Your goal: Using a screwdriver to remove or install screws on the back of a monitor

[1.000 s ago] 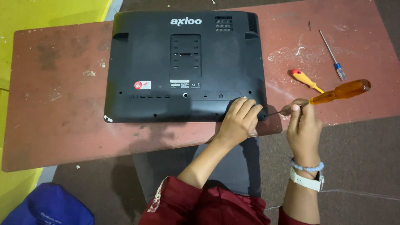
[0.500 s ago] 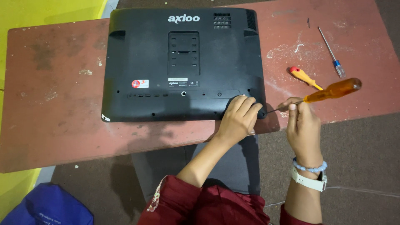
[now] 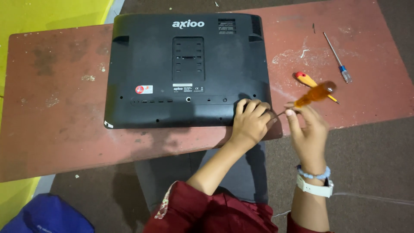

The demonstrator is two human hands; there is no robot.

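Observation:
A black all-in-one computer lies face down on a worn red table, its back panel up. My left hand rests on the panel's near right corner, fingers curled against the edge. My right hand holds an orange-handled screwdriver, the handle tilted up to the right and the thin shaft pointing left toward that corner beside my left fingers. The tip is hidden between the two hands.
A small red-and-yellow screwdriver lies on the table just behind the held one. A thin blue-handled screwdriver lies farther right. A blue bag sits on the floor at lower left. A yellow surface borders the table's left.
The orange handle has swung up and left, closer to the computer's corner, as my right hand shifted. My left hand stays on the same corner.

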